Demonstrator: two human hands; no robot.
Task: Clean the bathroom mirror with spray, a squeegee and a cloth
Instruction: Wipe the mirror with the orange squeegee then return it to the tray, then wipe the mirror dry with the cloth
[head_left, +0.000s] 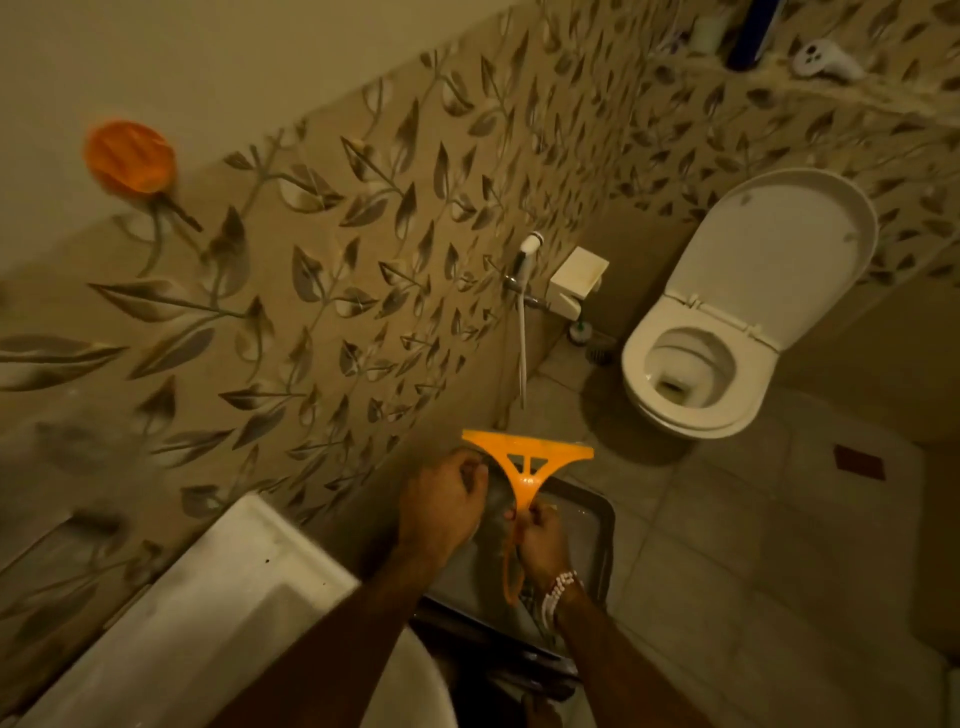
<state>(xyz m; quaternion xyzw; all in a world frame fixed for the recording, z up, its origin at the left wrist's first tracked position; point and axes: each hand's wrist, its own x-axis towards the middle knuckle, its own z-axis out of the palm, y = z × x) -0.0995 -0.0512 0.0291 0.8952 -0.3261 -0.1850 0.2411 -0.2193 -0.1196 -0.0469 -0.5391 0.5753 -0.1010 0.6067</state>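
An orange squeegee (525, 461) points its blade up and away, over a dark tray (597, 525) on the floor. My right hand (540, 538) grips the squeegee's handle low down; a bead bracelet is on that wrist. My left hand (441, 501) is curled just left of the blade's left end, its fingertips near the blade edge; whether it pinches something there I cannot tell. No mirror, spray bottle or cloth is plainly in view.
A white basin edge (208, 613) lies at the lower left, against the leaf-patterned tiled wall (322, 270). An open toilet (727, 332) stands at the right, with a hand shower (524, 291) and white holder on the wall. An orange soap dish (130, 156) hangs at the upper left.
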